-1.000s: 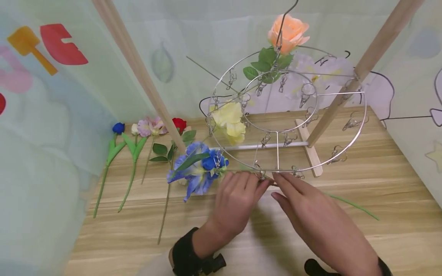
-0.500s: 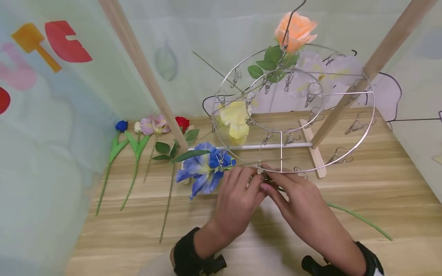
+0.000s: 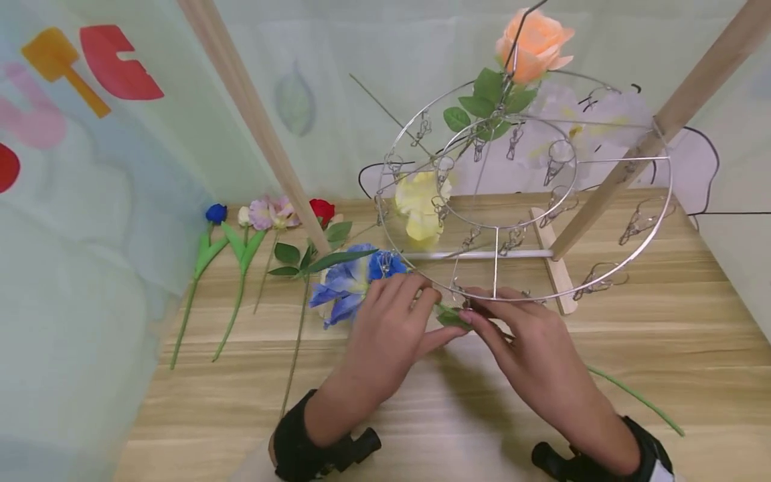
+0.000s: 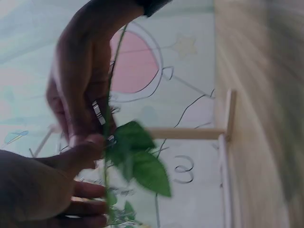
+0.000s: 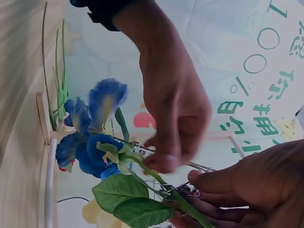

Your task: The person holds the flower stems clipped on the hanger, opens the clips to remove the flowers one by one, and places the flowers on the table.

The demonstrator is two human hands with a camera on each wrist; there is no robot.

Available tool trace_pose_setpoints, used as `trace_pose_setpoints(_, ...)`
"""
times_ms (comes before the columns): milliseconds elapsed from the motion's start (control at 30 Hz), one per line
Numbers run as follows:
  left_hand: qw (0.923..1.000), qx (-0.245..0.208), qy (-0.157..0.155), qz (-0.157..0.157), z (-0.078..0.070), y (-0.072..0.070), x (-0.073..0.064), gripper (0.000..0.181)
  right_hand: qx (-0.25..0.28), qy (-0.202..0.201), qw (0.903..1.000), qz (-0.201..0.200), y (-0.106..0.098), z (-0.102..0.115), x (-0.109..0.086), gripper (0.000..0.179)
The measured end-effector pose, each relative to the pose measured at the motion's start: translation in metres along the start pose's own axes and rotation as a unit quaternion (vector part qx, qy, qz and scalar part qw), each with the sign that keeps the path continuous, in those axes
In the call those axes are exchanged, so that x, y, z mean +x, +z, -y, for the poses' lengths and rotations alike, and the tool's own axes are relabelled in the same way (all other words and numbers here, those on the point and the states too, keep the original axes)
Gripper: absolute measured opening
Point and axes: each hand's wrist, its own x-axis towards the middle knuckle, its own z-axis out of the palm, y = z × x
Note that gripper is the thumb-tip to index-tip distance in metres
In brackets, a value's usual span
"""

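A blue artificial flower (image 5: 96, 153) with leaves lies sideways along the front of a round wire clip rack (image 3: 626, 258). Near its head, my left hand (image 3: 385, 335) has bent fingers at the green stem (image 5: 192, 212), and its thumb reaches out towards the clip. My right hand (image 3: 533, 345) pinches a wire clip (image 5: 179, 191) beside the stem, just below the leaves (image 5: 142, 211). The stem's far end shows right of that hand. Close by hangs a paler blue iris (image 3: 346, 291), partly hidden by my left hand in the head view.
Wooden posts (image 3: 259, 127) flank the rack, joined low down by a white bar (image 3: 476, 255). On it hang a peach rose (image 3: 536, 47), a yellow flower (image 3: 421, 207) and a white flower (image 3: 566, 127). Blue (image 3: 216, 213), white, pink and red flowers lie on the table at left.
My left hand has shifted left from the clip along the stem, its thumb now stretched out. My right hand stays at the clip. The rack appears farther right in the head view.
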Motion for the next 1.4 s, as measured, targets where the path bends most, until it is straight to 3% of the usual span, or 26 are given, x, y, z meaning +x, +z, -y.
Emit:
trace_pose_setpoints(167,0.9975,0.012,-0.038,0.059,0.012,-0.012,0.001,0.057,-0.016,0.01,0.9998,0.002,-0.006,-0.004,-0.002,0.027)
trace_pose_setpoints(300,0.995,0.017,-0.035,0.092,0.019,-0.017,0.002,0.062,-0.011,0.015,0.9998,0.009,-0.014,-0.008,-0.004,0.027)
trace_pose_setpoints(433,0.9933,-0.013,-0.027,0.112,0.027,-0.02,0.001,0.066,-0.002,0.013,0.9994,0.032,-0.019,-0.01,-0.004,0.028)
trace_pose_setpoints(633,0.9923,-0.039,0.006,0.118,0.034,-0.024,0.0,0.073,0.012,0.009,0.9976,0.068,-0.021,-0.008,-0.004,0.029)
trace_pose_setpoints(867,0.9893,-0.086,0.052,0.105,0.031,-0.03,-0.001,0.048,0.024,-0.011,0.9974,0.067,-0.019,-0.007,-0.004,0.03)
trace_pose_setpoints(1133,0.9863,-0.122,0.055,0.097,0.025,-0.034,0.0,0.033,0.033,0.004,0.9971,0.068,-0.018,-0.006,-0.004,0.027)
trace_pose_setpoints(1400,0.9867,-0.102,0.041,0.12,0.021,-0.04,-0.001,0.029,0.032,0.009,0.9976,0.061,-0.018,-0.003,-0.002,0.027)
